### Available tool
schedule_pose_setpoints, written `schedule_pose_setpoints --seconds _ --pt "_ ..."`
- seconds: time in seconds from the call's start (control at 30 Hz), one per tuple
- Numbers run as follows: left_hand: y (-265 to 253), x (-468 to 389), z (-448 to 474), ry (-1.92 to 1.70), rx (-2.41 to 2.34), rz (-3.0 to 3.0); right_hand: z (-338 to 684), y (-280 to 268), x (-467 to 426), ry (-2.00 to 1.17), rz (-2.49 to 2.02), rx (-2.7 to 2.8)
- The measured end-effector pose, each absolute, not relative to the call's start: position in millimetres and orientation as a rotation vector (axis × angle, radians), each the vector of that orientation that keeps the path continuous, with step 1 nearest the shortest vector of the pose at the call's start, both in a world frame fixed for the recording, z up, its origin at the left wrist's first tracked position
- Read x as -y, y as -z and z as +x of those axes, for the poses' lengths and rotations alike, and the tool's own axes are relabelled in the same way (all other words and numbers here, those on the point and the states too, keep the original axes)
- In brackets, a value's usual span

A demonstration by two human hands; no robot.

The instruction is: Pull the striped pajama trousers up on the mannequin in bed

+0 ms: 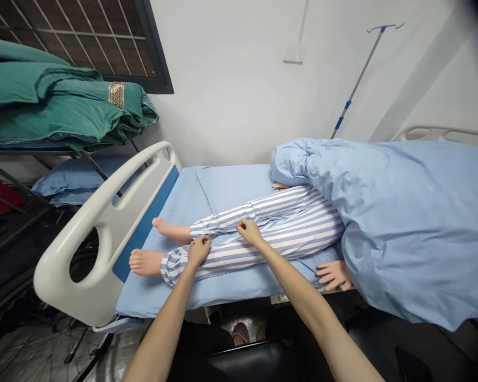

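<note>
Two bare hands, left hand (198, 249) and right hand (248, 231), each pinching the blue-and-white striped cotton pyjama trousers (263, 231) on a mannequin lying on the light-blue-sheeted hospital bed (191, 199).

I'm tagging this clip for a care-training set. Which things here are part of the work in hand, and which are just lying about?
In hand:
left hand and right hand, both pinching the striped trouser legs
manikin lying on the bed
blue quilt folded back over its upper body

Lying about:
green bedding on the rack
drip pole
white footboard

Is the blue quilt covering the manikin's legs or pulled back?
Pulled back: the blue quilt is bunched over the torso, leaving the striped trouser legs and bare feet uncovered.
</note>
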State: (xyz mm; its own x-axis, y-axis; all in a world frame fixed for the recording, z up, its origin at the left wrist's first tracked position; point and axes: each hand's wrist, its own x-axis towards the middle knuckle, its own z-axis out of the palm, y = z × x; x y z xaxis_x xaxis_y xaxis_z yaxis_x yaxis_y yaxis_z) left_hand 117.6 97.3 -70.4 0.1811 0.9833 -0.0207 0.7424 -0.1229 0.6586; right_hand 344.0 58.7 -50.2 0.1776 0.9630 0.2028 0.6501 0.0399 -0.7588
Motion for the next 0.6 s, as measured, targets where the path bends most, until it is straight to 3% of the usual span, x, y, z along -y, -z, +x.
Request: schedule_pose_setpoints --seconds 0.3,0.47,0.6 --pt "79 -93 116 -0.670 -1.554 1.792 245 29 -163 -0.668 -1.464 1.511" --pt "49 -138 117 -0.994 -1.241 1.391 232 62 -189 -0.713 -1.538 1.488" --pt "35 -195 133 -1.219 -1.321 1.319 242 78 -197 -0.785 -1.491 1.484"
